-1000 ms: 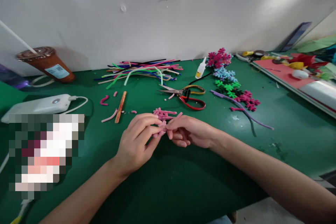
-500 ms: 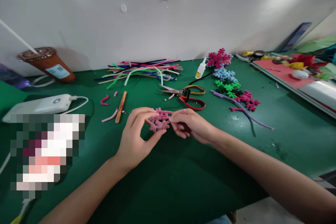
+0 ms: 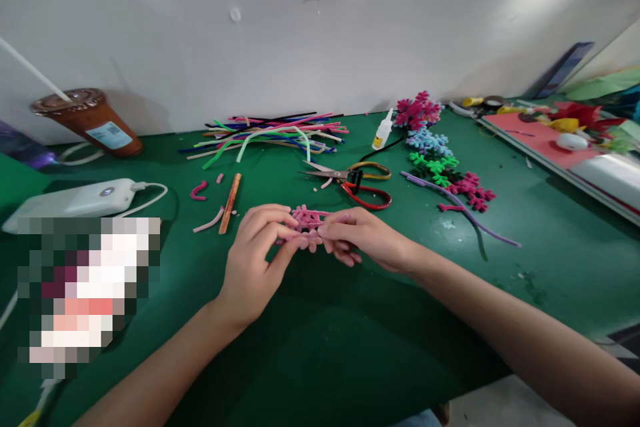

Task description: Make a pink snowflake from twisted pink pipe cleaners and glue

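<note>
Head view: green table [image 3: 350, 347] seen from above, both forearms reaching in from the bottom edge.
Left hand [image 3: 253, 260]: fingers pinched narrow on the left side of a pink pipe-cleaner piece [image 3: 307, 223]; thumb beneath, fingertips on top.
Right hand [image 3: 357, 237]: closed on the right side of the same piece, thumb and forefinger meeting it; the other fingers curled under.
Pink piece: held between the two hands just above the table, near its middle; short branching arms are seen; part is hidden by fingers, so the exact shape cannot be told.
Behind the hands: scissors [image 3: 357, 181] with red and yellow handles, blades pointing left; a pile of coloured pipe cleaners [image 3: 270, 137] at the wall.
Left of the hands: an orange stick [image 3: 230, 203], pink offcuts [image 3: 200, 192], a white power bank [image 3: 75, 200] with cable, a lidded drink cup [image 3: 93, 121].
Right: small glue bottle [image 3: 383, 130], a row of finished branched shapes [image 3: 440, 153], a long purple pipe cleaner [image 3: 460, 207].
Risk, grip: the piece is held only by fingertips; a slip is judged possible if it is twisted hard.
Risk, shape: thin arms could be bent out of line by too much pinch.
Risk, wire: cut ends may prick the fingers.
Risk, clutter: offcuts near the left wrist could be swept off.
</note>
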Available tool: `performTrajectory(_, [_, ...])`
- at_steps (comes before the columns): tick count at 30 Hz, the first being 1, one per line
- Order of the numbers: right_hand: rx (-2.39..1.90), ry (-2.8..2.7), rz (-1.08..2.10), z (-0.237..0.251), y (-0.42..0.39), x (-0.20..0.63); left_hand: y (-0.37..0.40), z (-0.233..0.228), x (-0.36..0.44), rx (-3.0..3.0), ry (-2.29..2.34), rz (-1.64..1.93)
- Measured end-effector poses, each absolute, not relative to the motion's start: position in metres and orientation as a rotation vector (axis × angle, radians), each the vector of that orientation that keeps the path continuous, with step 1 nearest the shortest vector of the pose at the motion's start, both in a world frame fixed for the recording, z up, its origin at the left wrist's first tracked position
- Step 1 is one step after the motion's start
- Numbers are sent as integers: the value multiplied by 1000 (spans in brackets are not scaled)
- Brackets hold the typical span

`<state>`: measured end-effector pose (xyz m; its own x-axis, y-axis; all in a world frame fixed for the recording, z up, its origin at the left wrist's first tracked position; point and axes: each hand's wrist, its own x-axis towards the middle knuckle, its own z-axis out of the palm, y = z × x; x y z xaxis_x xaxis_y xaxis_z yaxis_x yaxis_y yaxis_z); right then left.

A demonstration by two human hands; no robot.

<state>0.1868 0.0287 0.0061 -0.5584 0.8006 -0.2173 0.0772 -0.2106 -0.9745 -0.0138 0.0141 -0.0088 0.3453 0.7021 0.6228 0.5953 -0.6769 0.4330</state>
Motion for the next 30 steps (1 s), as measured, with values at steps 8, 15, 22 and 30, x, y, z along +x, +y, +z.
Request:
performTrajectory(8, [-1050, -1364, 1930, 6, 32, 191, 13, -6, -14, 2523, 1181, 1317])
performTrajectory(15, [-884, -964, 2399, -2, 39, 196, 15, -9, -20, 2796, 1094, 1273])
performTrajectory(22, [-948, -1145, 2265, 2, 38, 196, 13, -7, -18, 2519, 1158, 1284])
performTrajectory(30, [-1061, -1318, 1953, 9, 36, 196, 20, -9, -17, 2126, 1346, 1130])
